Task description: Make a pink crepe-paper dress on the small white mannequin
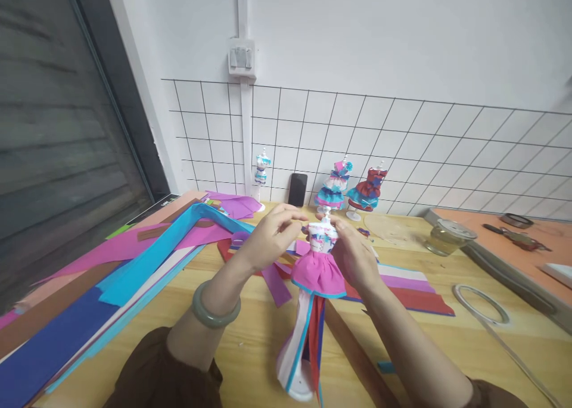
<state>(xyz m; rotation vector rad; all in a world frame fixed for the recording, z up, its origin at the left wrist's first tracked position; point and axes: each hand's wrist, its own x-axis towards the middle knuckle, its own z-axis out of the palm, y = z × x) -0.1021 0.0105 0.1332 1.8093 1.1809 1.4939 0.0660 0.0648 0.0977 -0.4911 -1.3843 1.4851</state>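
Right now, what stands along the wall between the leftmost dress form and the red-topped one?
Head view: a black phone, then a dress form in blue, white and pink.

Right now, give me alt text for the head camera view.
Left hand and right hand flank a small mannequin in a pink skirt at a wooden table. Colored strips lie around it; three more mannequins and a phone stand by the wall.
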